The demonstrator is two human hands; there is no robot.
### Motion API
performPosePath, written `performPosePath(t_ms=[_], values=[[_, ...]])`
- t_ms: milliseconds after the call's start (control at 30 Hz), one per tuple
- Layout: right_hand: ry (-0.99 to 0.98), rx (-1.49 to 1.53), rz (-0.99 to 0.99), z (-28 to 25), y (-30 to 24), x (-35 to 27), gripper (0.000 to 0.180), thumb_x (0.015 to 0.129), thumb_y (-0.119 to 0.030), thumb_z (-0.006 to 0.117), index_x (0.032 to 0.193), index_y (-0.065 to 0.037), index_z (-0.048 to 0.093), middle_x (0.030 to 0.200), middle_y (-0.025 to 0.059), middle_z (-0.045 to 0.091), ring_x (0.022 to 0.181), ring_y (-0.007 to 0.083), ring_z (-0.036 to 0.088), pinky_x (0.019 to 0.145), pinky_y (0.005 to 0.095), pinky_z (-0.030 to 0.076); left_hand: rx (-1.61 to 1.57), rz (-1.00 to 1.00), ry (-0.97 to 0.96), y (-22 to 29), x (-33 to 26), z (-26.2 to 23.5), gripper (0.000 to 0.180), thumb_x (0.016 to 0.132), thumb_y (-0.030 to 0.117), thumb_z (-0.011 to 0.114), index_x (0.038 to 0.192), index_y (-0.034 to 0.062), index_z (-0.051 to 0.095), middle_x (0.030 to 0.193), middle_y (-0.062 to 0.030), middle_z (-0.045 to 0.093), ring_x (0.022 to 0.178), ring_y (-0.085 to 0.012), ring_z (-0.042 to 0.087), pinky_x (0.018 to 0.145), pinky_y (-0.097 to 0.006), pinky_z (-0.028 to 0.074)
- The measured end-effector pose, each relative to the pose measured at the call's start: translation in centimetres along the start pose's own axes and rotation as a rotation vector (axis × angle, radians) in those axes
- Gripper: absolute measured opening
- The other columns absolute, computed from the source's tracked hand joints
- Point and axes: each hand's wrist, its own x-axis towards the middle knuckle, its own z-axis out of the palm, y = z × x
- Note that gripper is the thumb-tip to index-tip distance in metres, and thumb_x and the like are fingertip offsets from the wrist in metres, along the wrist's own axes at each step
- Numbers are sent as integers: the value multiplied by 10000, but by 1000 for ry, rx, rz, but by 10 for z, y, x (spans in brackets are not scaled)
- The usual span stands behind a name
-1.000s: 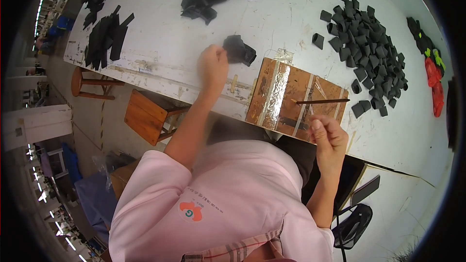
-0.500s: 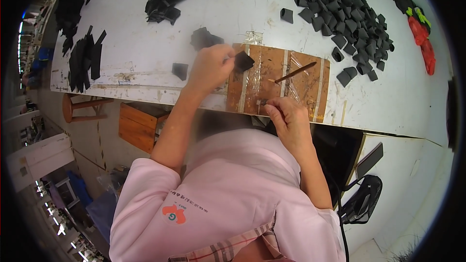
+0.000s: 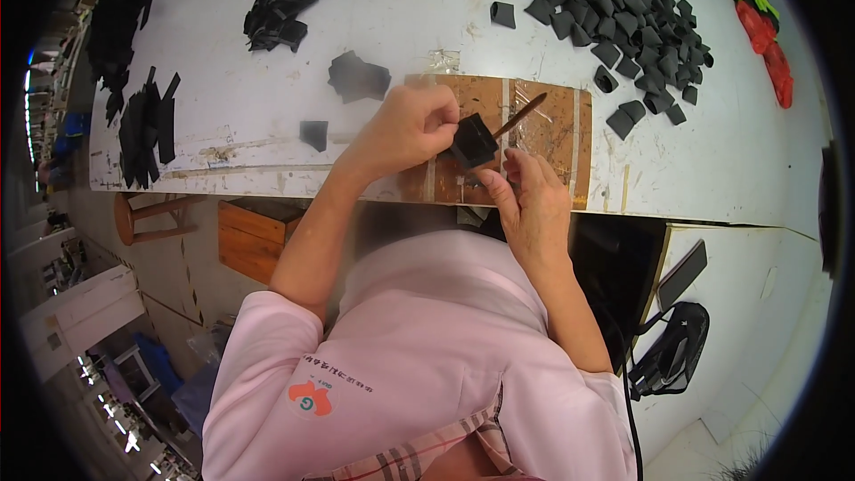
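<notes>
Head view: brush (image 3: 519, 116) handle partly behind black piece (image 3: 472, 140).

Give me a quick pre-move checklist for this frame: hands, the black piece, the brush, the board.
1. Left hand grips the black piece: ok, fingers closed on it.
2. Piece is over the brown board, not bare table: ok.
3. Right hand has the brush: ok, though the grip itself is partly hidden.
4. Brush tip touches the piece: cannot tell, the contact point is too small to see.
5. Finished pile is apart from the board: ok, nearest pieces lie just off its right end.
6. Spare flat black pieces lie beside the left hand: ok.
</notes>
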Motion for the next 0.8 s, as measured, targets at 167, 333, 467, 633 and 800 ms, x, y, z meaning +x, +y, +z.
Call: performPosePath(t_ms=[167, 333, 467, 633, 800], values=[[-19, 423, 219, 11, 14, 2, 189, 736, -143, 642, 788, 28, 581, 601, 49, 526, 513, 141, 487, 483, 255, 402, -99, 6, -227, 6, 1, 10, 67, 703, -4, 563, 667, 15, 509, 512, 37, 471, 442, -8, 424, 401, -168, 310], [-66, 901, 555, 7, 20, 8, 119, 746, -100, 641, 776, 12, 616, 595, -24, 557, 480, 18, 430, 434, 159, 360, -183, -82, -106, 2, -2, 20, 72, 724, 9, 574, 676, 9, 520, 525, 29, 498, 434, -13, 434, 401, -165, 336], [-88, 1149, 739, 0, 28, 10, 104, 785, -133, 600, 759, -32, 598, 639, 17, 584, 496, 44, 498, 438, 161, 405, 19, -112, 98, -14, -3, 20, 38, 746, 28, 578, 761, -3, 562, 552, 17, 524, 440, -17, 441, 405, -161, 363], [-140, 1514, 823, 3, 32, 9, 97, 803, -121, 569, 758, -36, 559, 667, 44, 580, 478, 90, 505, 439, 191, 434, -105, -124, 215, -7, -8, 21, 151, 759, 60, 577, 889, -16, 578, 660, -19, 578, 469, -18, 456, 400, -149, 372], [-226, 1608, 728, 5, 36, 9, 108, 816, -122, 553, 815, -17, 580, 742, 75, 616, 572, 82, 553, 459, 187, 436, -688, -464, -71, 19, -13, 31, 142, 775, 116, 587, 851, -4, 577, 694, -55, 597, 456, -49, 493, 385, -146, 362]])
